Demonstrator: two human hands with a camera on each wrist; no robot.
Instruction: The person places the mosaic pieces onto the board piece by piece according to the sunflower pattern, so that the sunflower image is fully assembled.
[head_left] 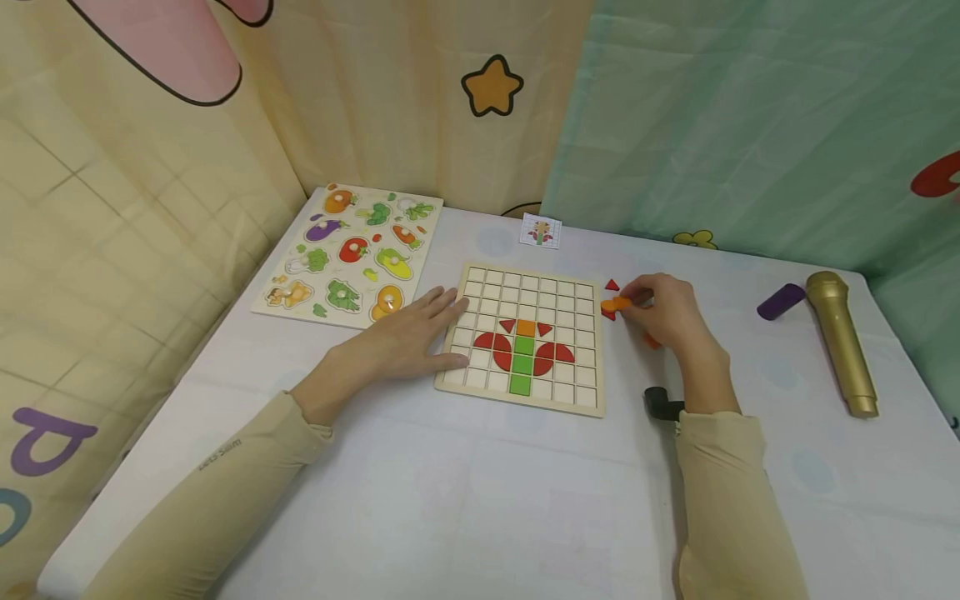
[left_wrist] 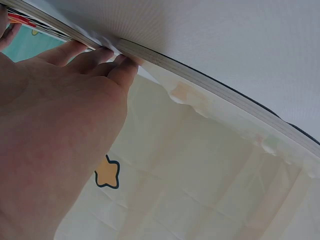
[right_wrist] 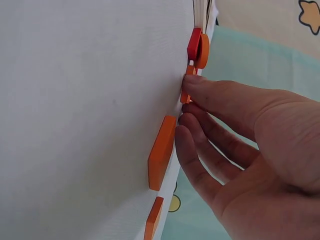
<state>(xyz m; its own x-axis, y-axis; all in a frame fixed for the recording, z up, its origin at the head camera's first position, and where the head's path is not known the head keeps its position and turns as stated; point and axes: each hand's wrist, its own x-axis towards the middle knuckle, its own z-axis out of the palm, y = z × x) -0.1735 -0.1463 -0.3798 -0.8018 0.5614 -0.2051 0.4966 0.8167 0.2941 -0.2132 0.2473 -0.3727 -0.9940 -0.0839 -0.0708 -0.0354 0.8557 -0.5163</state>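
Observation:
A wooden grid board [head_left: 480, 289] lies flat on the white table, bearing a pattern of a green column, an orange square [head_left: 526, 328], rounded red pieces [head_left: 491, 342] and two small red triangles. My left hand [head_left: 408, 337] rests at the board's left edge, fingers extended, thumb on the lower left border. Just off the board's right side, my right hand [head_left: 667, 310] pinches a small orange piece [right_wrist: 186, 92] between thumb and fingers. Another orange piece [right_wrist: 204, 51] and a red piece [right_wrist: 194, 44] lie beside it. One loose red triangle [head_left: 612, 284] sits a little farther back.
A vegetable puzzle board [head_left: 300, 283] lies at the back left, and a small pattern card [head_left: 541, 231] behind the grid board. More orange pieces [right_wrist: 162, 155] lie near my right hand. A black object [head_left: 660, 403], purple cylinder [head_left: 781, 302] and gold microphone [head_left: 842, 346] are on the right.

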